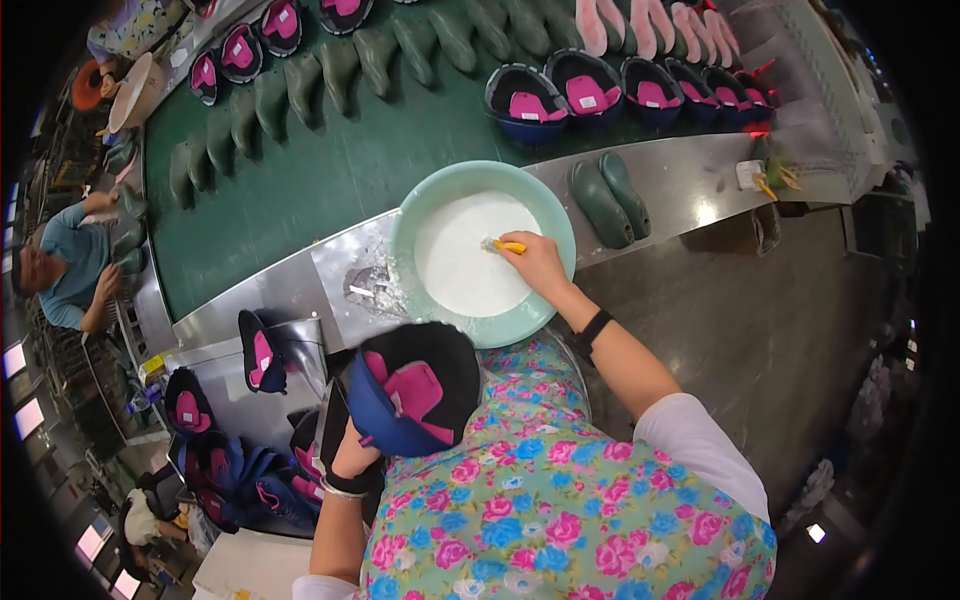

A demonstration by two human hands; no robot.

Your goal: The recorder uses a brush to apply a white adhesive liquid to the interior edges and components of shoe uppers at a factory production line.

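Observation:
My left hand (353, 455) is closed round the outer side of a dark blue shoe upper (400, 425) with a bright pink inside, in front of my flowered apron. My right hand (540, 265) grips a small brush (511, 246) by its yellow handle. The bristle end hangs over a pale green basin (408, 215) of white liquid (465, 275); whether it touches the liquid I cannot tell. Right of the basin, on the metal ledge, lies a pair of dark green foot-shaped pieces (610, 200).
Beyond the basin runs a green belt (330, 170) with rows of dark green foot-shaped pieces (375, 60), shoe uppers (580, 95) and pink insoles (650, 25). More uppers (240, 470) fill a metal tray at my left. A co-worker (75, 260) sits at the far left.

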